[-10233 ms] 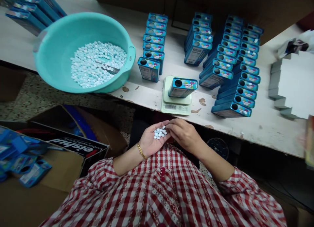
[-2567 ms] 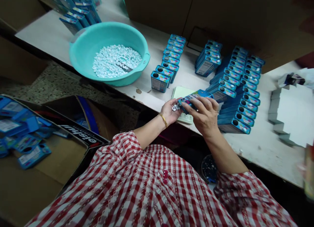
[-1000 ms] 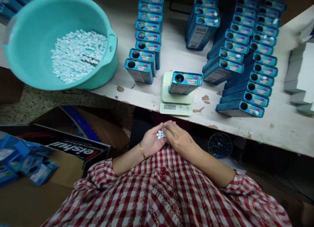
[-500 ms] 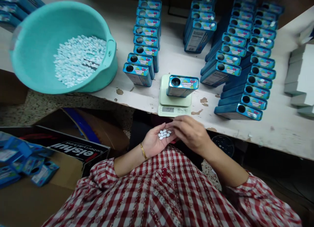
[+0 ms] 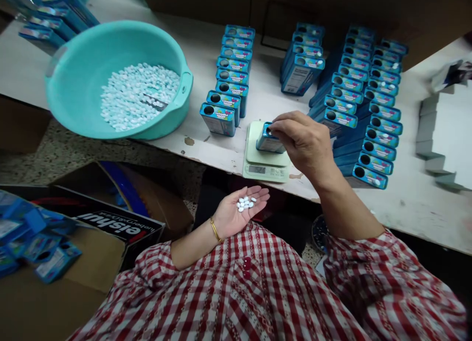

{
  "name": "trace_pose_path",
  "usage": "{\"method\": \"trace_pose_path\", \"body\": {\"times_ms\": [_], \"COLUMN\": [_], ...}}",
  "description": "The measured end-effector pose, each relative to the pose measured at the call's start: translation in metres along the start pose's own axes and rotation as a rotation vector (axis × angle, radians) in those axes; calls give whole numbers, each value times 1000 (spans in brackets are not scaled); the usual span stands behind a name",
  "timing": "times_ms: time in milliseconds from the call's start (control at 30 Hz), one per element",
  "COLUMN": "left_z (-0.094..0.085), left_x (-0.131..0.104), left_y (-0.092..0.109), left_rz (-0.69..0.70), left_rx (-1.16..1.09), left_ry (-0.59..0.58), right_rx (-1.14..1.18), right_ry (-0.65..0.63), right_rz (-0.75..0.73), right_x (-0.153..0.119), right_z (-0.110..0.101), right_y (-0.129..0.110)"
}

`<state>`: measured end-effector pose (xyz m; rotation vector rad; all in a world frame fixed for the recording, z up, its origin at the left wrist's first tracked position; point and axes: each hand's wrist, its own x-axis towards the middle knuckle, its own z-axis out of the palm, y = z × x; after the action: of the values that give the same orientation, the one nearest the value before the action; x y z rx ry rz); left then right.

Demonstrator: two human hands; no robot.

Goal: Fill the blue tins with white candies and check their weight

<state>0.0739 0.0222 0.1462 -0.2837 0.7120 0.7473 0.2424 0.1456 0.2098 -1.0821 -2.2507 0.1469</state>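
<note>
White oval candies (image 5: 241,204) were held loose on the upturned left hand (image 5: 232,219), grip spread. The right hand (image 5: 309,140) was positioned over the round opening of a blue Caramelo Macizo tin (image 5: 267,144), grip bunched; whether a candy was pinched could not be told. The tin was stood upright on a pale-green digital scale (image 5: 267,160), near the surface (image 5: 262,97) edge. A turquoise basin (image 5: 83,85) was part-filled with similar candies; matching tins (image 5: 218,122) were lined up in rows.
</note>
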Motion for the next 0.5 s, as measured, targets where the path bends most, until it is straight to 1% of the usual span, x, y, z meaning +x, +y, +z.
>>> {"method": "trace_pose_path", "body": {"times_ms": [100,167,233,300,333,367,500], "left_z": [0,0,0,-1,-2,-2,-4], "left_x": [0,0,0,0,0,0,2], "left_y": [2,2,2,1,0,-2,-9], "left_rz": [4,5,3,-8,-19,-32,-61], "left_rx": [6,7,6,10,16,23,42], "left_ry": [-4,-10,-8,5,14,21,20], "right_rx": [43,71,113,167,200,235,389], "right_ry": [102,222,347,405,393,351,61], "right_rz": [44,85,119,146,156,167,151], "right_x": [-5,-13,-26,-44,-55,-65,-100], "right_z": [-9,-17,-23,-25,-24,-22,-6], "right_y": [-7,-14,-24,-35,-41,-47,-67]}}
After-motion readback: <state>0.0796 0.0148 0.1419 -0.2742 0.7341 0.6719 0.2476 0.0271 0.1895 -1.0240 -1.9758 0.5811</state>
